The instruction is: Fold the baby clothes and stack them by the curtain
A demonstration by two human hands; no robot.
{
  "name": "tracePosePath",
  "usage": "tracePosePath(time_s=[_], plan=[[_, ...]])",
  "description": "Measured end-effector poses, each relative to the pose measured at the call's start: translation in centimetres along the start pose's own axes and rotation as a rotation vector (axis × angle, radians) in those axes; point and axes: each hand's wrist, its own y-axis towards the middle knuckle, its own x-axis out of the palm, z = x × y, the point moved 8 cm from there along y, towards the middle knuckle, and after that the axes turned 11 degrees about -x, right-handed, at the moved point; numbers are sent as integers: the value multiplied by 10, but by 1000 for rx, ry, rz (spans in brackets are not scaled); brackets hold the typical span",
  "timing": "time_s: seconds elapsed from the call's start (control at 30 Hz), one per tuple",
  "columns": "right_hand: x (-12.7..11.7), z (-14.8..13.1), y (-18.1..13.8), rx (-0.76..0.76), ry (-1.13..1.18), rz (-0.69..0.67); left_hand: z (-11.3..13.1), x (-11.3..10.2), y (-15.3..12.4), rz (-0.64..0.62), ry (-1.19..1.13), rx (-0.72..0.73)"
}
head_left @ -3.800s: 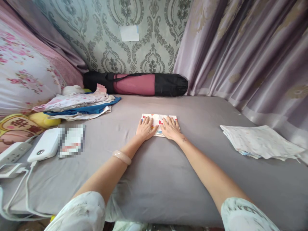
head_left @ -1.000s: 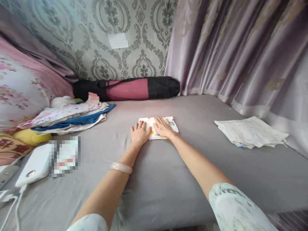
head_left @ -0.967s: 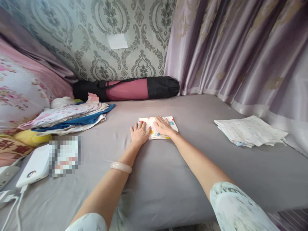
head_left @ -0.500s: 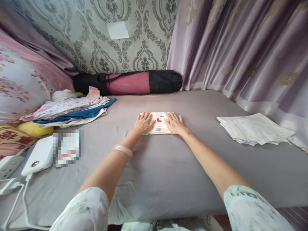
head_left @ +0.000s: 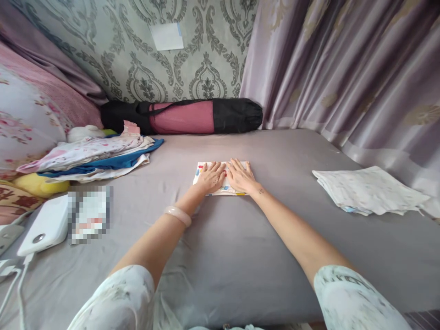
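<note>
A folded white cloth point(head_left: 201, 176) with red, blue and yellow prints lies flat in the middle of the grey sheet point(head_left: 247, 243). My left hand point(head_left: 211, 177) rests palm down on its left half, fingers stretched out. On the right half, my right hand point(head_left: 240, 175) is pressed flat too, its fingers pointing away from me. The two hands are close together and cover most of the cloth's print. Neither one grips anything.
Folded pale cloths point(head_left: 371, 190) are stacked at the right. At the left lie a heap of clothes point(head_left: 99, 156), a white power bank point(head_left: 44, 224) with a cable, and a blurred-out packet point(head_left: 90, 214). A black and pink rolled-mat bag point(head_left: 182, 117) lies along the wall.
Both hands have slid inward over the cloth and are now nearly touching. More of the cloth's left end shows. The view has shifted slightly.
</note>
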Motion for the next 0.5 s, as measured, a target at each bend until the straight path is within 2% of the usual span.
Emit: tracePosePath(time_s=[0.13,0.27,0.4,0.5], plan=[[15,0,1,8,12,-16,-8,12,-1,-11,-84,-13],[17,2,1,15,10,3,-10,16,1,-39,2,-8],[15,4,2,23,34,-22,-6,13,2,-66,64,-20],[10,2,-3,19,77,-47,0,5,-4,-38,78,-30]])
